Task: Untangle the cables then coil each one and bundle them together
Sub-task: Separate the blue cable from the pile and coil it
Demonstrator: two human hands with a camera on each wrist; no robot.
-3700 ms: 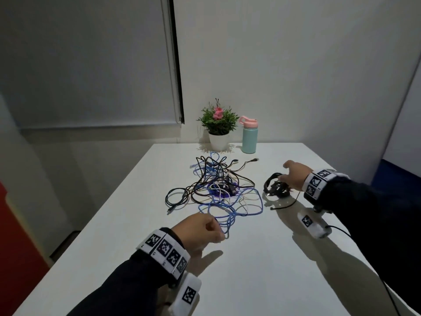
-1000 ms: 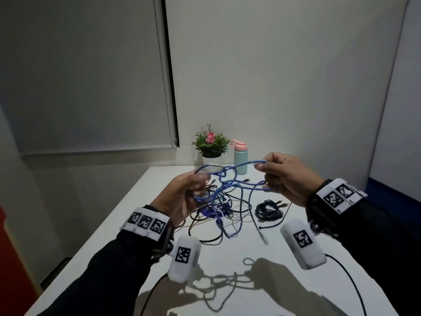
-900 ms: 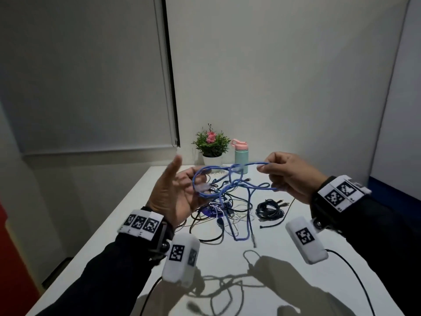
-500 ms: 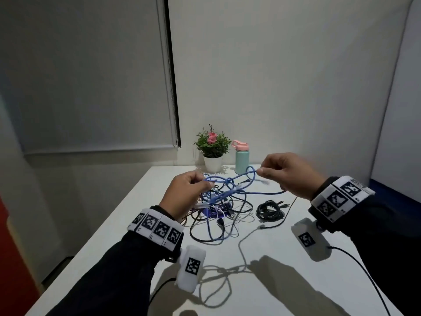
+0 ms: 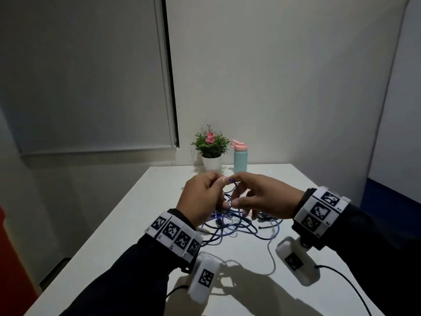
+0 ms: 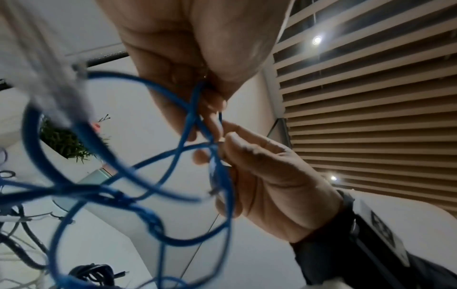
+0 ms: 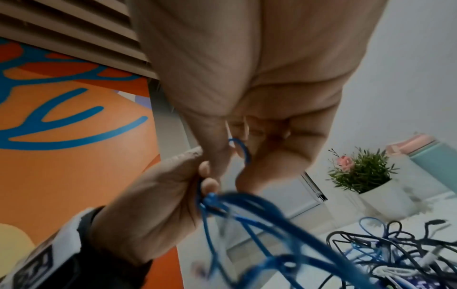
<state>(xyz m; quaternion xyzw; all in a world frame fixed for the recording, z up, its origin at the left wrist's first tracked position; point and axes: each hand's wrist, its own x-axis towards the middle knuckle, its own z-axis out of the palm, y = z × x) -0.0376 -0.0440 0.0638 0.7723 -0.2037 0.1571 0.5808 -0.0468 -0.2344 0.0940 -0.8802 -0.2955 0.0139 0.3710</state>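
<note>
A blue cable (image 5: 237, 221) hangs in several loops from both hands above the table. My left hand (image 5: 222, 191) grips a bunch of the loops (image 7: 210, 199) in its curled fingers. My right hand (image 5: 235, 190) meets it fingertip to fingertip and pinches a small bend of the same cable (image 7: 238, 148) between thumb and forefinger. In the left wrist view the strands cross between the two hands (image 6: 197, 125). The blue cable's lower part runs into the tangle of black, white and blue cables (image 7: 395, 246) on the table. My hands hide most of that tangle in the head view.
A coiled black cable (image 6: 91, 273) lies on the white table (image 5: 127, 236). A potted plant (image 5: 210, 148) and a teal bottle with a pink lid (image 5: 239, 157) stand at the table's far edge by the wall. Wrist camera leads trail near the front edge.
My hands, held apart with the blue cable stretched between them, have come together at the fingertips. The cable's loops now hang lower, bunched in my left hand.
</note>
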